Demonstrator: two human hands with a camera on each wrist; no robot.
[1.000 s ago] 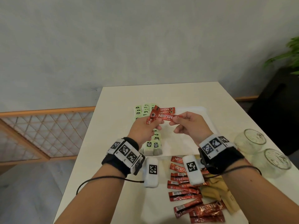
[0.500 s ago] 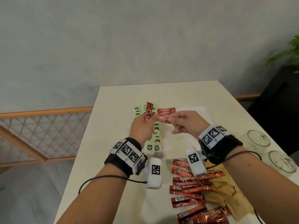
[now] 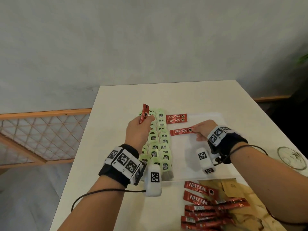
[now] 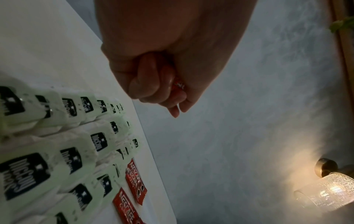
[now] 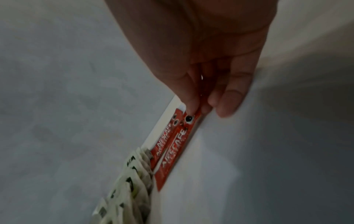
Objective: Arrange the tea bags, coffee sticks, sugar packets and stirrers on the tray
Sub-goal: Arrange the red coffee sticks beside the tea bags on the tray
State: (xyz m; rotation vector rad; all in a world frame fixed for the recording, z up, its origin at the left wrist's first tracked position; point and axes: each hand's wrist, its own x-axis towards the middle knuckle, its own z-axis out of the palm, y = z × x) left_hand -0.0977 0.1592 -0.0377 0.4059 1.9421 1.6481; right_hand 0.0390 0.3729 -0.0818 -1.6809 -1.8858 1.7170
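White tabletop (image 3: 116,97), tray (image 3: 208,172) with tea bags (image 3: 160,147).
One coffee stick (image 3: 180,131) is pinched at its end by the right hand (image 3: 202,130) on the tray; another stick (image 3: 144,113) is gripped upright in the left hand (image 3: 137,132).

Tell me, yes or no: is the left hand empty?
No: the left hand grips a red Nescafe coffee stick, held upright above the rows of pale green tea bags.

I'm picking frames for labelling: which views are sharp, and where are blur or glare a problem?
Head view: evenly lit, coffee stick print legible. Left wrist view: dim, hand dark, lamp glaring at the lower right, near tea bags soft. Right wrist view: dark and smeared; stick lettering blurred.
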